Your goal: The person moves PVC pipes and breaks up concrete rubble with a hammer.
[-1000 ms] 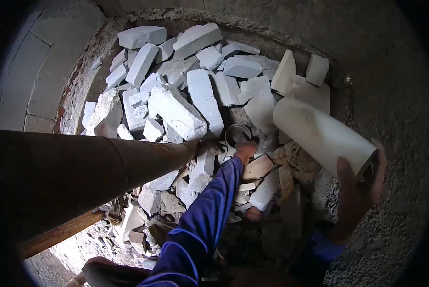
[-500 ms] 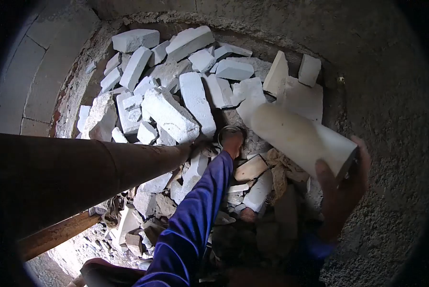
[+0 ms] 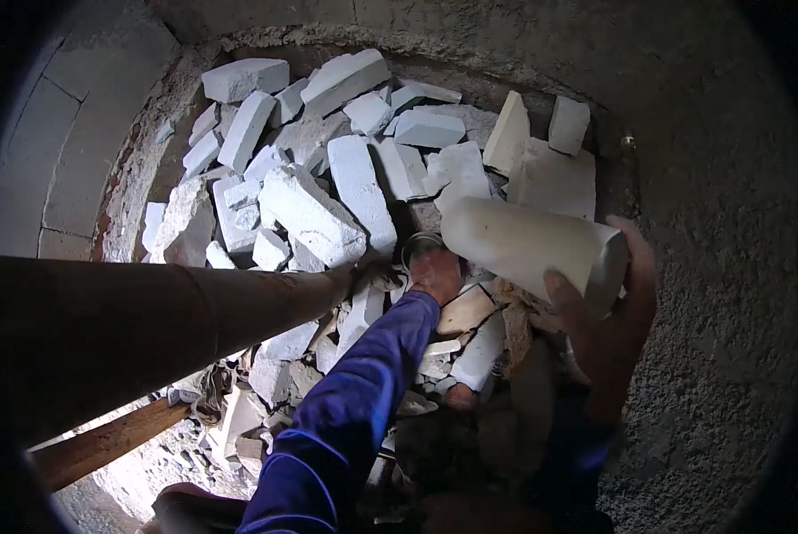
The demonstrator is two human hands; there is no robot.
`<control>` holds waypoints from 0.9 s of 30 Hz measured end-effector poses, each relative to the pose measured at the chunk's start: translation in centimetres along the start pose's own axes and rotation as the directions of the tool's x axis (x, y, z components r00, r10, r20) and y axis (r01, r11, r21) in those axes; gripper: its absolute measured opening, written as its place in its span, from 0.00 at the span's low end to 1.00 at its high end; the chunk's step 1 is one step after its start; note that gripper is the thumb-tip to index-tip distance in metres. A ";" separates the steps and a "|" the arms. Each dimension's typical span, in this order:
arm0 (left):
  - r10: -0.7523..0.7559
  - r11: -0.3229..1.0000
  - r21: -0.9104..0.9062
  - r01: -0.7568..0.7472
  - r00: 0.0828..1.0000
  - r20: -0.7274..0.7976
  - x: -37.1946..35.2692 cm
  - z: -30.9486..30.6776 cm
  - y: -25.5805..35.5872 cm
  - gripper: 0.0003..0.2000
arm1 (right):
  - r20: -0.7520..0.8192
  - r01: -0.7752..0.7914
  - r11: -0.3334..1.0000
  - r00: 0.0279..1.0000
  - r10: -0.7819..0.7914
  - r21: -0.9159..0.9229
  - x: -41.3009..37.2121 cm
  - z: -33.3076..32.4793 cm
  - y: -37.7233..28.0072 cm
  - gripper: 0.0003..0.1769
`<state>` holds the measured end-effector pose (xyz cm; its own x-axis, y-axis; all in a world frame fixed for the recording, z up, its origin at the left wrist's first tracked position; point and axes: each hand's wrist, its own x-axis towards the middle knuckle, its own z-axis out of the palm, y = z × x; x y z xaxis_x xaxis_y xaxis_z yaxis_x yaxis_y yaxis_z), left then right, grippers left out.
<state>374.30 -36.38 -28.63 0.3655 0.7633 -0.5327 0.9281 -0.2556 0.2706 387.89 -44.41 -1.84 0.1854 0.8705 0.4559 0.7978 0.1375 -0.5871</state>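
My right hand (image 3: 599, 316) grips the right end of a long pale cream piece (image 3: 523, 245), rounded at its left end and squared at its right. The thumb lies on the near side and the fingers wrap round the far side. The piece is held above the rubble, tilted slightly down to the right. My left hand (image 3: 436, 271) reaches down into the middle of the heap, fingers curled and mostly hidden, against a small round rim (image 3: 423, 242). What it holds there cannot be made out. White broken blocks (image 3: 312, 214) lie just beyond it.
A thick dark pipe (image 3: 176, 311) comes in from the left and ends near my left hand. A wooden beam (image 3: 105, 440) lies below it. Rough walls (image 3: 710, 294) curve round the heap. A thin slab (image 3: 507, 133) leans upright behind the pale piece.
The pale piece has moved left and swung closer to level, with my right hand moving left and slightly up. My left hand stays at the round rim, shifting only slightly.
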 end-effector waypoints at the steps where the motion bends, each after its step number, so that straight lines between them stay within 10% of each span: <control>1: -0.018 1.000 -0.012 0.016 0.983 -0.182 -0.5 0.0 -0.1 0.23 | 0.015 0.017 0.998 1.000 -0.016 -0.054 0.4 0.2 -0.3 0.36; 2: -0.038 0.999 -0.023 0.032 0.933 -0.357 -1.1 0.2 -0.3 0.23 | 0.016 0.020 0.999 1.000 -0.020 -0.051 0.6 0.5 -0.8 0.36; 5: 0.016 0.999 -0.028 -0.024 0.969 -0.248 -2.4 1.2 -0.3 0.16 | 0.085 -0.104 0.994 0.991 0.107 -0.029 1.4 1.5 -1.2 0.34; 7: -0.015 0.993 -0.114 -0.033 0.919 -0.394 -2.2 4.4 0.8 0.11 | 0.170 0.275 0.944 0.954 -0.246 -0.180 1.4 3.3 0.3 0.35; 9: 0.156 0.975 -0.132 -0.177 0.975 -0.155 -8.5 -2.4 3.1 0.08 | 0.181 0.225 0.968 0.962 -0.203 -0.110 1.1 6.3 2.2 0.37; 13: 0.307 0.950 0.045 -0.309 0.900 -0.310 -15.4 -2.6 2.8 0.12 | 0.317 0.072 0.997 0.946 -0.068 -0.003 1.0 10.0 3.2 0.39; 15: 0.329 0.941 -0.166 -0.293 0.906 0.267 -19.6 -7.7 1.4 0.19 | 0.304 0.066 0.997 0.950 -0.071 0.029 0.4 11.2 3.6 0.39; 27: 0.253 0.957 -0.207 -0.203 0.933 0.256 -25.4 -7.5 -4.3 0.21 | 0.479 0.147 0.957 0.878 -0.010 -0.249 -0.4 13.1 -1.5 0.46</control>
<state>360.48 -50.25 -10.24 0.5942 0.4951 -0.6339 0.7995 -0.2771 0.5330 379.09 -38.80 -9.86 -0.1201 0.9891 0.0857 0.9336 0.1419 -0.3289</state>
